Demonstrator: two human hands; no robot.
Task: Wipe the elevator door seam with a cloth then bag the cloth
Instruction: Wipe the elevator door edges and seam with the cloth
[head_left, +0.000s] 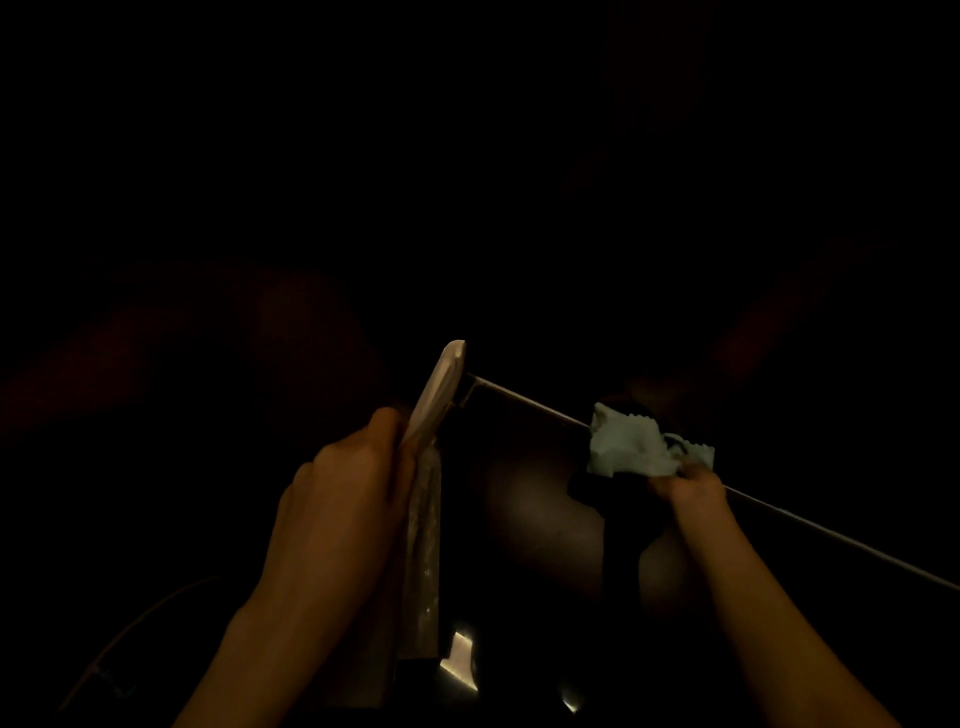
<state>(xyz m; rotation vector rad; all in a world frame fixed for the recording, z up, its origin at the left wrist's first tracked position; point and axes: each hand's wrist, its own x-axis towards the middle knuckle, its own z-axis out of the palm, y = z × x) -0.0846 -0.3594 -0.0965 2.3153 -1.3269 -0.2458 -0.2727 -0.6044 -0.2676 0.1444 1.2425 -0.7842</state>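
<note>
The scene is very dark. My right hand (688, 488) pinches a crumpled pale green cloth (634, 444) and holds it against a thin bright line, the door seam (524, 400), which runs from centre down to the right edge. My left hand (343, 483) grips a flat whitish bag (436, 389), whose top sticks up above my fingers. A clear, shiny strip of the bag (423, 545) hangs down below the hand.
Dim metal surfaces catch light near the bottom, with bright glints (460, 660) low in the middle. A thin cord (135, 629) curves across the lower left. Everything above the hands is black and unreadable.
</note>
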